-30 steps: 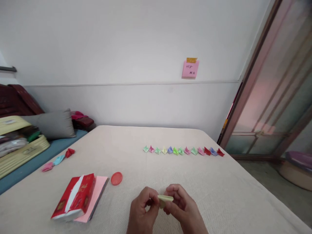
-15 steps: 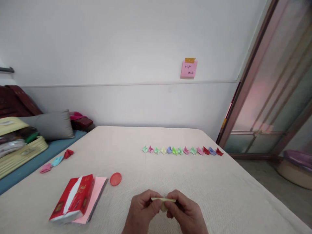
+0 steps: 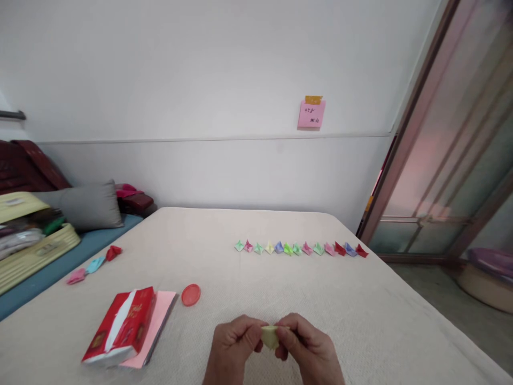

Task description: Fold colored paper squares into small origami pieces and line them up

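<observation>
A small folded piece of pale yellow-green paper [image 3: 270, 338] is pinched between my two hands, just above the near part of the table. My left hand [image 3: 234, 345] grips its left end between thumb and forefinger. At the right end, my right hand [image 3: 306, 345] holds it in the same kind of pinch. The fingertips cover both ends of the paper, so only its middle shows, tapering downward. Farther back stands a row of several small folded paper boats [image 3: 297, 248] in green, pink, yellow, blue and red.
Left of my hands lie a red round lid [image 3: 191, 294] and a red tissue pack [image 3: 119, 326] on pink paper sheets [image 3: 158, 326]. Three folded paper pieces [image 3: 95, 264] sit near the cloth-covered table's [image 3: 192, 235] left edge. A pink note [image 3: 311, 114] is taped to the wall.
The folded paper has tilted, so more of its front face shows between my thumbs. My left thumb has shifted a little left along it. The other things stay put.
</observation>
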A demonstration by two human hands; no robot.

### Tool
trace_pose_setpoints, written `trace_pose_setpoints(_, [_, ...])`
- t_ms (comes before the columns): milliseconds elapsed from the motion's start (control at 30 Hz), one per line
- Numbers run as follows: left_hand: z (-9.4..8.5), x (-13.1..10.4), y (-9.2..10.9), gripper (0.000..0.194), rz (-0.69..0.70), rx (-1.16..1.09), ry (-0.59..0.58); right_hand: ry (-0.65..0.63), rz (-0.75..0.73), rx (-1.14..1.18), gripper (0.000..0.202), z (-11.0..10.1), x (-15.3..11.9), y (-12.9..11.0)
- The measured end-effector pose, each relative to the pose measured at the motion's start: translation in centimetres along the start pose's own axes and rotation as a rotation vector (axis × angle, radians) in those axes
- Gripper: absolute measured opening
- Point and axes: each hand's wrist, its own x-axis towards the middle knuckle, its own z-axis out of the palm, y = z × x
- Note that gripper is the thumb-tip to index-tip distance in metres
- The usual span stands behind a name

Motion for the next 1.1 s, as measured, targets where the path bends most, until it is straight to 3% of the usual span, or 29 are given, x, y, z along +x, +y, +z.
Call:
trace_pose_setpoints(267, [0.6,-0.1,-1.5,0.027,-0.06,-0.046,0.009,-0.01,-0.031,-0.137,0.026,0.6,-0.3,0.1])
trace_pose_setpoints(400, [0.7,0.0,-2.0,0.027,-0.06,-0.022,0.055,0.006,0.017,-0.087,0.029,0.7,-0.2,0.5])
trace_pose_setpoints(600, [1.8,0.4,-2.7,0.031,-0.156,-0.072,-0.001,0.084,0.061,0.015,0.032,0.1,0.2,1.1])
trace_pose_setpoints(767, [1.6,0.1,-2.2,0.032,-0.083,0.019,0.009,0.028,0.092,0.063,0.032,0.0,0.5,1.2])
trace_pose_setpoints(933, [1.6,-0.2,-1.5,0.037,0.041,0.237,0.064,-0.031,-0.029,-0.061,0.025,-0.2,0.5,0.8])
trace_pose_setpoints(1100, [2.2,-0.1,-2.5,0.038,0.034,0.189,-0.039,-0.032,-0.03,-0.029,0.026,-0.5,0.4,0.4])
